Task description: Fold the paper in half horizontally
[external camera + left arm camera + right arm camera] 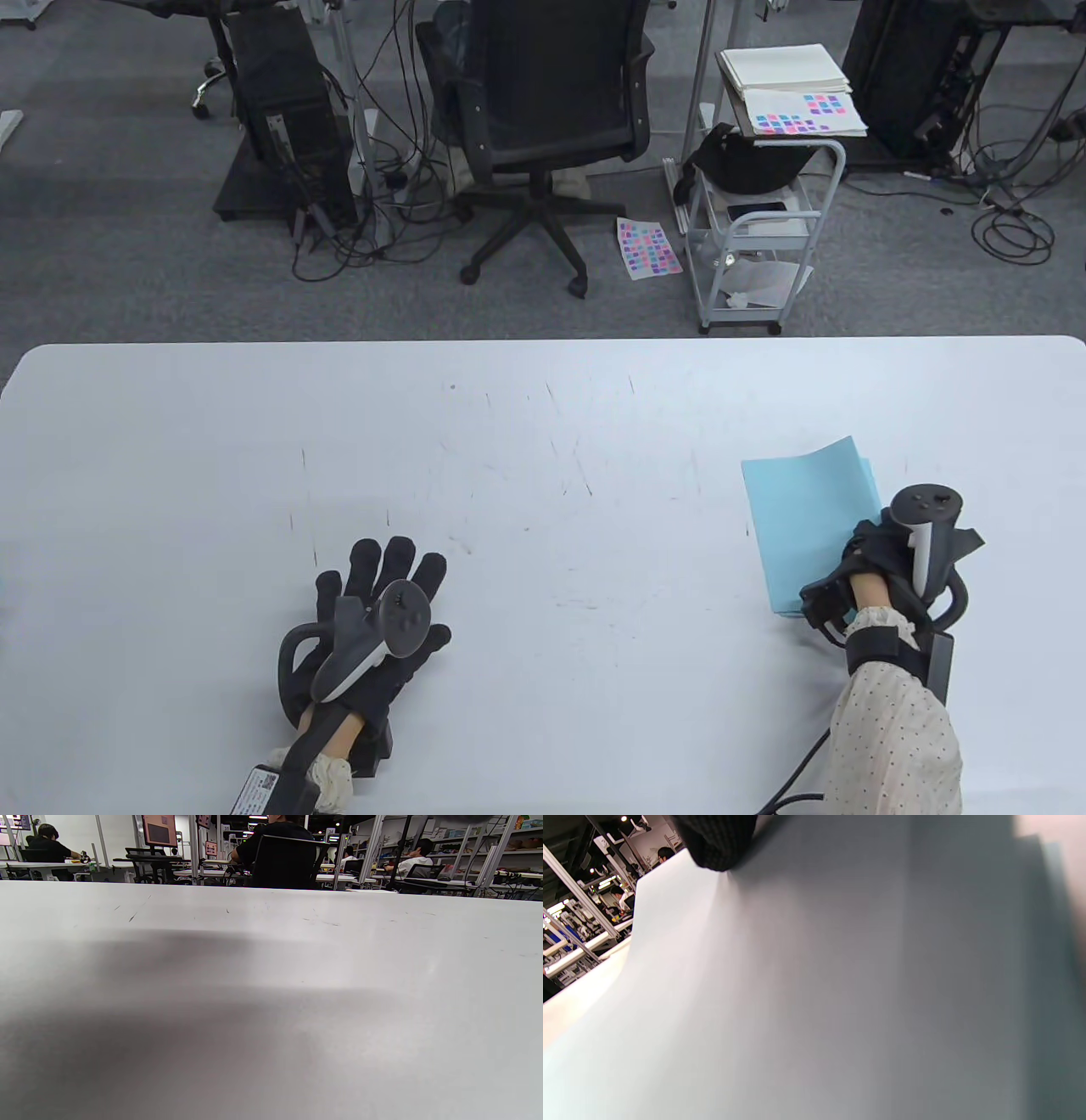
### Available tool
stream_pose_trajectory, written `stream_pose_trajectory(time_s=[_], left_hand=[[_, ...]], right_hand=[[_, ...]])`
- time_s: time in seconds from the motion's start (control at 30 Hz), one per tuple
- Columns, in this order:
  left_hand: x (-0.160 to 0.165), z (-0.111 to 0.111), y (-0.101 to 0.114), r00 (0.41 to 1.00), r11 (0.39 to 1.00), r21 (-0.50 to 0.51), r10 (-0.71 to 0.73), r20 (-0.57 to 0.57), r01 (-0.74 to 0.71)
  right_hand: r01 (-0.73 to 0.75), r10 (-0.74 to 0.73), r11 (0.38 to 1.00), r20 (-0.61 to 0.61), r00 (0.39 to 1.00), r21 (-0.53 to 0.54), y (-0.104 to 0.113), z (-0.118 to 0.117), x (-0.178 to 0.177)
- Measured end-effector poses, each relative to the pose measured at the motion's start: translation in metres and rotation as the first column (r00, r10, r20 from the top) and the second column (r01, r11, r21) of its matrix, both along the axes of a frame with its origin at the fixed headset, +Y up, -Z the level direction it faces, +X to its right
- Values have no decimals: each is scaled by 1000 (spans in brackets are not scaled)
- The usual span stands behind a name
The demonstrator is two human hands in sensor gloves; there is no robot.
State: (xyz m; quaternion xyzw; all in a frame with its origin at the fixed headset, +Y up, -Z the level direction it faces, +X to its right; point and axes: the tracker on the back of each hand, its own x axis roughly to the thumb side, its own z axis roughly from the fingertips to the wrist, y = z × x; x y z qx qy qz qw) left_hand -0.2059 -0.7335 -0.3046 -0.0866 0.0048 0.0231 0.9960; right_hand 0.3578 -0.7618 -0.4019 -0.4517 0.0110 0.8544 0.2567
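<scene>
Up close, fingers [717, 840] pinching paper [818, 984]

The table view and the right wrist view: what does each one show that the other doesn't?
Only the table view shows the left hand lying flat with fingers spread on the white table, far from the paper, plus the office chair and cart behind. Only the right wrist view shows distant people at desks. Both show the light blue paper with the right hand on it.

A scuffed white table [271, 955] under a broad dark shadow.
</scene>
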Motion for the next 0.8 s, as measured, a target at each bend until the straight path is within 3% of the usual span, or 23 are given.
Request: stream_pose_trajectory(time_s=[0.47,0.67,0.8], left_hand=[[2,0,0,1000,1000,-15,-17,4,17],[2,0,-1,1000,1000,-18,-16,6,16],[4,0,-2,1000,999,-24,-21,15,22]], right_hand=[[-137,125,975,-81,989,-175,-15,-7,-13],[-165,147,968,-105,983,-188,-13,-8,-18],[-94,80,987,-106,991,-134,-3,-6,-24]])
